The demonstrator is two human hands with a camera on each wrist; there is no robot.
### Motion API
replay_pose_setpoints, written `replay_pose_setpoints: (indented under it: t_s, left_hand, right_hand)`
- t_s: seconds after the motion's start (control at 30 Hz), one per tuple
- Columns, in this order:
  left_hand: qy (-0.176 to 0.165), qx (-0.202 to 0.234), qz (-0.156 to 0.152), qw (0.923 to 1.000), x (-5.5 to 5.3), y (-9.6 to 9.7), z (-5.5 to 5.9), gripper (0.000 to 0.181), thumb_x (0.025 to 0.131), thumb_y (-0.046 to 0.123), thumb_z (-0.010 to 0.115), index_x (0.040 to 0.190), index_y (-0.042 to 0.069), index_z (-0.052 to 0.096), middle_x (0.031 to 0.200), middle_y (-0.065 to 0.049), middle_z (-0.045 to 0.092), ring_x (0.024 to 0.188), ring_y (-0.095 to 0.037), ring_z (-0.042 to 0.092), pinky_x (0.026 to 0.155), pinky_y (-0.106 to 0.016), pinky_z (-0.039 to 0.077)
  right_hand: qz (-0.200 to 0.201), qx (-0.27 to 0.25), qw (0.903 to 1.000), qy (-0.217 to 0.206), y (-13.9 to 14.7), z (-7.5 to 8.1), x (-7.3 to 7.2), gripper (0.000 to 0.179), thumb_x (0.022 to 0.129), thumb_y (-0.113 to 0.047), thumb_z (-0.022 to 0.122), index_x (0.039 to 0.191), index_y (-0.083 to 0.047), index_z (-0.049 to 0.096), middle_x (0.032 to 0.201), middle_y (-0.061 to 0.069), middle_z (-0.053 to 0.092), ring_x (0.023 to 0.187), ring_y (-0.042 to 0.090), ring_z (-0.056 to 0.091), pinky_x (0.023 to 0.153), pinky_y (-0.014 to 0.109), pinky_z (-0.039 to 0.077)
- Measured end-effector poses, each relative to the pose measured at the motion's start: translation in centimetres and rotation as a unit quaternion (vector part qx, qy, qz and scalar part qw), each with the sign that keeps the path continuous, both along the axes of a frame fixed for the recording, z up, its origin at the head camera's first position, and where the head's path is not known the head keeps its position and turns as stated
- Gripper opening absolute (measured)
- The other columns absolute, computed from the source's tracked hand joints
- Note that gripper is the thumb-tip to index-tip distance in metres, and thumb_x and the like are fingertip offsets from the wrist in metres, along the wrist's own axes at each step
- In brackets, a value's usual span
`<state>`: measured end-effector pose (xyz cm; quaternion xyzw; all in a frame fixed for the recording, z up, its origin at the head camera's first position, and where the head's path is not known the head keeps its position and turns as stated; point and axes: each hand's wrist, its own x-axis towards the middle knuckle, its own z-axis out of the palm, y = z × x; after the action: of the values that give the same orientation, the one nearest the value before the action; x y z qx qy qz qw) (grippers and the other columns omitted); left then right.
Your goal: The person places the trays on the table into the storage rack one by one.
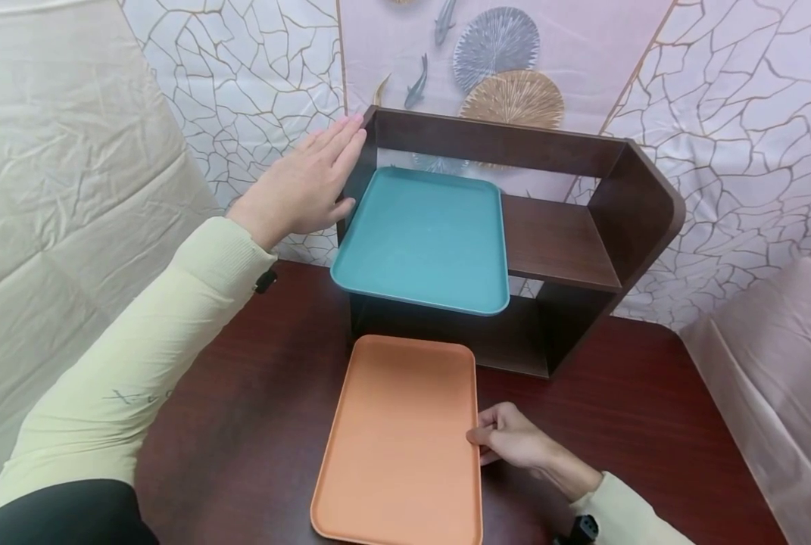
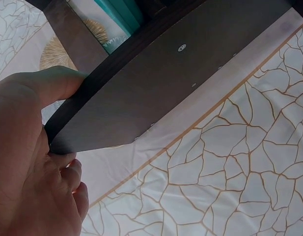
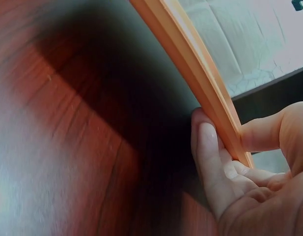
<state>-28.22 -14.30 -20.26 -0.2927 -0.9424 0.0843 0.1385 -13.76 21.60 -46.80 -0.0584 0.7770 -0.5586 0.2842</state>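
Note:
A dark brown two-level shelf (image 1: 562, 242) stands on the table. My left hand (image 1: 310, 178) is at its upper left side; in the left wrist view, the thumb and fingers grip the corner of the side panel (image 2: 156, 73). On the upper level lies a teal tray (image 1: 425, 242), its near end jutting out past the shelf's front. In front of the lower level is an orange tray (image 1: 401, 446). My right hand (image 1: 514, 439) pinches that tray's right rim, thumb above and fingers beneath. The right wrist view shows the orange rim (image 3: 190, 64) raised above the tabletop.
The dark reddish table (image 1: 664, 424) extends on both sides of the shelf. Patterned cloth (image 1: 241, 91) hangs behind it. Plain pale cloth (image 1: 57, 174) hangs at the left, and more cloth (image 1: 780, 363) drapes along the right edge.

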Motion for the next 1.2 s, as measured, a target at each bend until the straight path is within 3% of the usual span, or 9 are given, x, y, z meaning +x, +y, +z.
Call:
replay_pose_setpoints:
  t_s: [0.37, 0.7, 1.2]
  left_hand:
    - [0.0, -0.005, 0.006, 1.0, -0.1, 0.0, -0.1, 0.085, 0.107, 0.03, 0.051, 0.166, -0.008, 0.005, 0.178, -0.024, 0.0, 0.167, -0.039, 0.005, 0.137, -0.052, 0.011]
    - [0.012, -0.004, -0.002, 0.9999, -0.1, -0.1, -0.1, 0.084, 0.106, 0.029, 0.052, 0.166, -0.008, 0.007, 0.177, -0.025, 0.003, 0.167, -0.039, 0.007, 0.137, -0.051, 0.012]
    - [0.017, 0.001, -0.006, 0.9998, 0.0, -0.1, -0.1, 0.083, 0.105, 0.028, 0.053, 0.166, -0.009, 0.009, 0.177, -0.026, 0.005, 0.166, -0.04, 0.009, 0.137, -0.053, 0.013]
  right_hand:
    - [-0.013, 0.011, 0.9997, 0.02, 1.7, 0.8, -1.4, 0.027, 0.101, -0.005, 0.057, 0.112, 0.016, 0.07, 0.1, 0.016, 0.078, 0.089, 0.02, 0.079, 0.08, 0.042, 0.068]
    - [-0.026, 0.032, 0.9981, 0.046, 2.1, 1.9, -4.2, 0.027, 0.103, -0.005, 0.056, 0.113, 0.016, 0.07, 0.103, 0.018, 0.079, 0.092, 0.02, 0.079, 0.085, 0.046, 0.067]
    - [-0.035, 0.059, 0.9946, 0.079, 0.9, 2.8, -9.8, 0.025, 0.102, -0.005, 0.052, 0.09, 0.008, 0.07, 0.091, 0.004, 0.077, 0.091, 0.018, 0.077, 0.089, 0.048, 0.066]
